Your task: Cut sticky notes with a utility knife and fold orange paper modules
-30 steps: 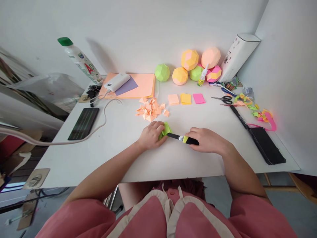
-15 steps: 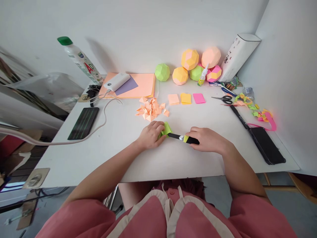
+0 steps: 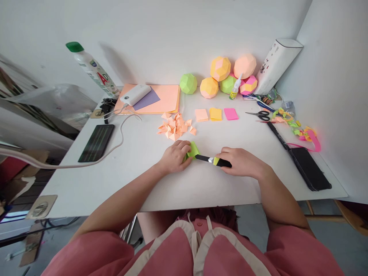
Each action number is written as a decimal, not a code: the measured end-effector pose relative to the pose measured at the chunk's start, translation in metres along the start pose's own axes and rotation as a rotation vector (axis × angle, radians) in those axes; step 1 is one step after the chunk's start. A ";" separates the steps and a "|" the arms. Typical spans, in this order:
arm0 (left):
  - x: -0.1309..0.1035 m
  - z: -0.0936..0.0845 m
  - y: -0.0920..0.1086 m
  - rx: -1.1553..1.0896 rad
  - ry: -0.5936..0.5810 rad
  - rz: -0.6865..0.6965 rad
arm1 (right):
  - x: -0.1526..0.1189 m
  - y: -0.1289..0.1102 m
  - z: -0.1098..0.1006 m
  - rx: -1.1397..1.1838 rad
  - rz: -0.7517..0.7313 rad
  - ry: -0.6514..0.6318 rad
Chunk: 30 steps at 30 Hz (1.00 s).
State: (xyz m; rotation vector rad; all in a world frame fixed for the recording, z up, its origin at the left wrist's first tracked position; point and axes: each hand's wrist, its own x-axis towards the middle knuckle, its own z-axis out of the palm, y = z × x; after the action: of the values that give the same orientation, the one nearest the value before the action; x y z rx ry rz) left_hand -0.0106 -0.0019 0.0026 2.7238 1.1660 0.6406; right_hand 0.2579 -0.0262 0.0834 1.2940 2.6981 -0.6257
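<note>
In the head view my left hand [image 3: 176, 156] presses a piece of green paper [image 3: 194, 149] to the table, its fingers closed over the paper's left part. My right hand [image 3: 240, 161] grips a utility knife [image 3: 220, 161] by its black and yellow-green handle. The knife's dark blade points left and its tip touches the paper's lower right edge. Just beyond my left hand lies a pile of folded peach paper pieces [image 3: 174, 126]. Small peach [image 3: 201, 115], yellow [image 3: 215, 114] and pink paper stacks [image 3: 231, 114] lie in a row farther back.
Several faceted paper balls [image 3: 188, 84] and a glue bottle [image 3: 235, 89] stand along the wall. Scissors [image 3: 261, 114], paper scraps [image 3: 304, 132] and a black case [image 3: 309, 168] lie at right. At left are a phone [image 3: 97, 143], a cable [image 3: 122, 134], a power bank [image 3: 136, 94] and a spray bottle [image 3: 93, 69].
Almost nothing differs. Both hands, the knife and the green paper stay in nearly the same place.
</note>
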 end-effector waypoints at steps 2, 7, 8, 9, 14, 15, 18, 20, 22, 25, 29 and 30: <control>0.000 0.000 0.000 0.000 -0.003 -0.005 | 0.000 -0.001 0.000 -0.005 0.001 0.004; 0.000 0.000 -0.001 -0.001 -0.014 -0.005 | 0.000 -0.002 -0.001 -0.012 -0.005 0.004; 0.000 0.000 -0.001 -0.001 -0.011 -0.006 | 0.000 -0.002 -0.002 -0.014 -0.005 0.003; 0.000 0.000 -0.001 -0.003 -0.008 -0.005 | 0.000 -0.002 -0.002 -0.016 -0.005 0.002; 0.000 -0.001 0.000 -0.015 -0.006 0.004 | 0.000 -0.001 -0.001 -0.017 0.005 -0.001; 0.000 -0.001 0.000 -0.015 -0.008 0.003 | 0.000 -0.001 -0.001 -0.015 0.006 -0.003; 0.000 0.000 -0.001 -0.012 -0.015 -0.001 | 0.000 -0.001 0.000 -0.014 0.007 -0.011; 0.000 0.001 -0.001 -0.008 -0.012 -0.001 | 0.000 0.000 0.000 -0.017 0.008 -0.014; 0.000 0.002 -0.001 0.002 -0.003 -0.007 | 0.000 0.001 -0.001 -0.015 0.011 -0.022; 0.000 0.003 0.000 0.025 0.003 -0.011 | -0.002 0.002 -0.003 0.002 0.016 -0.053; 0.001 0.004 0.000 0.047 0.013 -0.002 | -0.004 0.001 -0.005 0.019 0.016 -0.089; 0.001 0.004 0.001 0.049 0.018 -0.002 | -0.004 0.000 -0.005 0.022 0.015 -0.089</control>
State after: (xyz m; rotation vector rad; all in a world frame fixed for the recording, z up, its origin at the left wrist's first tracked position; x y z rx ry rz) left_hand -0.0081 -0.0016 -0.0004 2.7626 1.2044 0.6464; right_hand 0.2608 -0.0268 0.0890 1.2586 2.6155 -0.6954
